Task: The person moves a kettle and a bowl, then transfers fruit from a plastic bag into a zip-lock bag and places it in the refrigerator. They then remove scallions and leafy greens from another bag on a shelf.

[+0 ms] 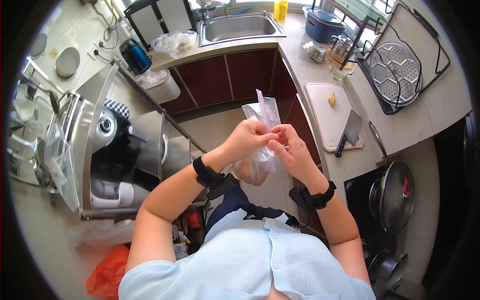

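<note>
A clear plastic zip bag [270, 107] with brownish, rounded contents, possibly ginger or potatoes, hangs in front of me over the floor. My left hand [247, 135] pinches the bag's upper part along the pinkish zip strip. Fingertips of my right hand [294, 150] meet the left ones at the same strip, thumb and forefinger on the film. The fingers hide part of the strip, so I cannot tell whether it is sealed there. To the right, a piece of ginger [332, 99] lies on a white cutting board [322, 116], with a cleaver [351, 127] across the board's near right corner.
A steel sink [240, 29] is set in the far counter. At right stand a rack with a perforated steamer plate [393, 71] and a lidded pan [397, 198] on the hob. Metal shelving [144, 123] on the left holds appliances. A white bin [163, 88] hangs at the far left cabinet.
</note>
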### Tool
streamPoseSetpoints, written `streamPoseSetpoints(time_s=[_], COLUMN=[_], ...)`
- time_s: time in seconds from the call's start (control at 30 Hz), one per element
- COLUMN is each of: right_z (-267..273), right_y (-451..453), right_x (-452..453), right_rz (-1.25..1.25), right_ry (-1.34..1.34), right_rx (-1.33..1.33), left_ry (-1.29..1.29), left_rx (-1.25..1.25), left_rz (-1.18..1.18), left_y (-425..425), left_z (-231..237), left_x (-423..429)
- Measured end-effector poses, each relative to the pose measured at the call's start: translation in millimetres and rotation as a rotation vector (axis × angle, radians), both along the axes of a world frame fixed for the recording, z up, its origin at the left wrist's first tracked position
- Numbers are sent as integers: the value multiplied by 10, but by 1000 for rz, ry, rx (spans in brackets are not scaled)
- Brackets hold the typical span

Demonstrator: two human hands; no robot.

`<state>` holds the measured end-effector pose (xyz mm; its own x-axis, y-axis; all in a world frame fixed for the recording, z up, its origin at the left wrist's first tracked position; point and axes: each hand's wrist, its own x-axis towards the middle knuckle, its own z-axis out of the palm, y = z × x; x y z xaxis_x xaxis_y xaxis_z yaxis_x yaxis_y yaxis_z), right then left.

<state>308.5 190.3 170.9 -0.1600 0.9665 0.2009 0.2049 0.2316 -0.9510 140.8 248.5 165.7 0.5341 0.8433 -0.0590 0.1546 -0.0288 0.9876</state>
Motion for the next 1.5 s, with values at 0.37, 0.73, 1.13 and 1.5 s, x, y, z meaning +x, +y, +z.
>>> streamPoseSetpoints(time_s=[0.37, 0.73, 1.13, 1.5], right_z=[-158, -303, -485, -44], right_y=[1536, 2515, 3111, 3543], right_x=[-34, 449, 1678, 1548], right_rz=[-368, -536, -485, -581], right_ry=[124, 145, -351, -937], right_rx=[-68, -191, -128, 577], left_ry=[65, 139, -110, 253], left_rx=[187, 44, -225, 213], left_rz=[-483, -468, -71, -254], left_y=[1778, 2850, 3988, 4345], left_z=[-4, -201, -161, -151], left_x=[315, 854, 1240, 1863])
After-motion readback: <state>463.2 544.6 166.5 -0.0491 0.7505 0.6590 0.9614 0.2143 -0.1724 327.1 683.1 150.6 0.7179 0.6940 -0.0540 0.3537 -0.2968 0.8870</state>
